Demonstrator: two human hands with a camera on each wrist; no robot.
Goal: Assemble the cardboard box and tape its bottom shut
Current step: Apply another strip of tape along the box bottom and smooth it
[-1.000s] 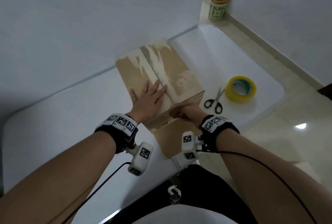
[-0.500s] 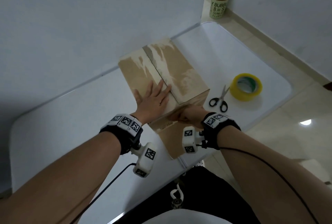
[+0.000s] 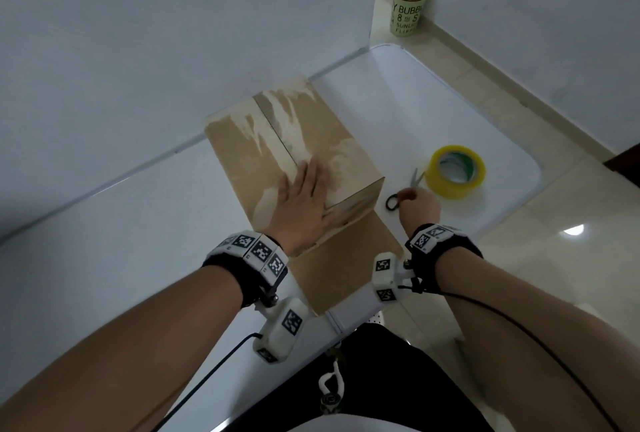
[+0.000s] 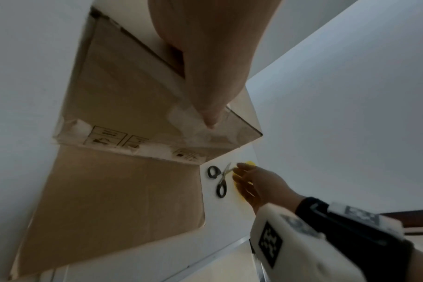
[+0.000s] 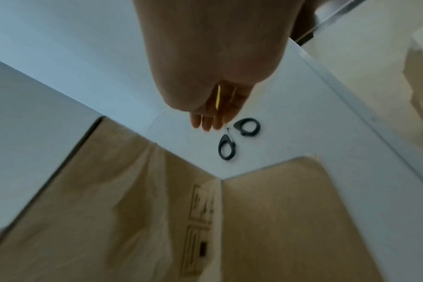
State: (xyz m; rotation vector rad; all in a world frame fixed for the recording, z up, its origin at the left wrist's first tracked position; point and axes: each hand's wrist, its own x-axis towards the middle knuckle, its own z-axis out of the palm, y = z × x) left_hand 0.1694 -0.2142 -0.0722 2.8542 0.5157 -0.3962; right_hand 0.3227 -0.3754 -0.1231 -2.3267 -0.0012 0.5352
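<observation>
The cardboard box stands on the white table with its two top flaps folded down and meeting at a seam. My left hand lies flat across the near end of that seam, fingers straight, pressing the flaps. One long flap lies out on the table towards me. My right hand hovers to the right of the box, fingers extended and holding nothing, just over the black-handled scissors and close to the yellow tape roll. The right wrist view shows its fingertips beside the scissors.
A green cup stands on the floor by the wall, beyond the table's far corner. The wall runs along the table's far side behind the box. The table's right edge drops to the tiled floor just past the tape.
My right hand has left the box's near side and moved right to the scissors and tape. My left hand has slid right onto the seam and stays flat.
</observation>
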